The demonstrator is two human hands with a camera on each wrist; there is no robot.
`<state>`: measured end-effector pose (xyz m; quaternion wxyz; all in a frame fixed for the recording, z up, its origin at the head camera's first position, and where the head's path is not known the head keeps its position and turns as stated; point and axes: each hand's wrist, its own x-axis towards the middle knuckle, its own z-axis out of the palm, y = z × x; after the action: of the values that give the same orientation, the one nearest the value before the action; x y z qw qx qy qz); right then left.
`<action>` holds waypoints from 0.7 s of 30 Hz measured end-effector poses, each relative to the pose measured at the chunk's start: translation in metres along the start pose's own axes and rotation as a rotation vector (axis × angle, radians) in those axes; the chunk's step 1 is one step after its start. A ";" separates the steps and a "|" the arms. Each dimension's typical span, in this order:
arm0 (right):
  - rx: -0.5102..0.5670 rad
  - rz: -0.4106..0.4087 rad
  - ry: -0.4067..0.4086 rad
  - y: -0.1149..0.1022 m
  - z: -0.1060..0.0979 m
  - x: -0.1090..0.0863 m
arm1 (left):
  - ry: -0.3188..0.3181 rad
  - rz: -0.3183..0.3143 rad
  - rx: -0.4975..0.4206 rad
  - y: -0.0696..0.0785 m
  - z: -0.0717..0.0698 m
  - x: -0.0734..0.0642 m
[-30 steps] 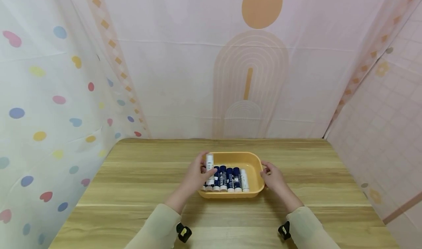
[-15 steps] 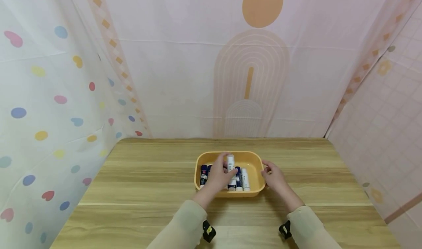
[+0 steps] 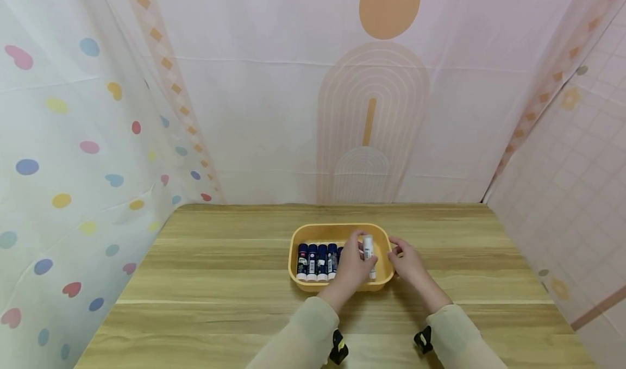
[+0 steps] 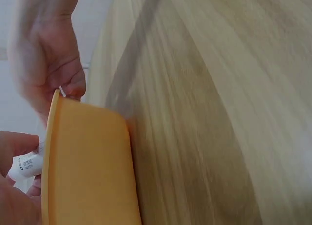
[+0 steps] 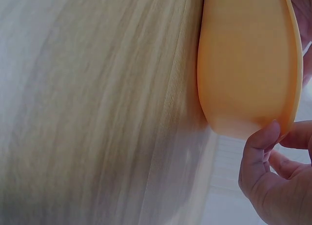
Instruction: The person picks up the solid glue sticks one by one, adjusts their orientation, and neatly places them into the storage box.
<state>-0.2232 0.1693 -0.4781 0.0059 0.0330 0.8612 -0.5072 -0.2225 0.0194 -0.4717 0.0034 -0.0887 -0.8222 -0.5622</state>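
My left hand point(image 3: 356, 263) is over the right part of a yellow plastic tray point(image 3: 337, 286), pinching a white glue stick point(image 3: 368, 246) between thumb and fingers. In the left wrist view the same glue stick point(image 4: 27, 166) shows small print, and the tray wall point(image 4: 87, 161) stands beside the hand. Several navy-and-white glue sticks point(image 3: 312, 261) lie side by side in the tray's left part; the left hand hides others. Below the held stick a white end point(image 3: 373, 274) shows. My right hand point(image 3: 408, 261) pinches the tray's right rim, thumb against the outer wall point(image 5: 248, 64) in the right wrist view.
The tray stands on a wood-grain table point(image 3: 215, 282) with its back edge against a patterned curtain point(image 3: 264, 130). More curtain hangs on the left and right sides. A black wrist device point(image 3: 339, 348) sits at the left sleeve, another point(image 3: 423, 339) at the right.
My left hand has carried the white glue stick rightward across the tray, uncovering the navy sticks at left and covering those at right. The right hand has stayed on the rim.
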 end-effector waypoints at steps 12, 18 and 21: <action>0.019 -0.013 0.003 0.001 -0.001 -0.002 | -0.068 -0.014 0.122 0.005 0.012 -0.001; 0.004 -0.010 0.004 0.001 -0.001 -0.003 | -0.076 0.022 0.338 0.000 0.017 0.003; -0.001 -0.020 0.007 0.000 -0.001 -0.003 | -0.055 0.046 0.477 -0.002 0.019 0.004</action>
<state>-0.2201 0.1701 -0.4773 -0.0021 0.0263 0.8617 -0.5068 -0.2252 0.0368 -0.4799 0.0146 -0.1197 -0.9293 -0.3492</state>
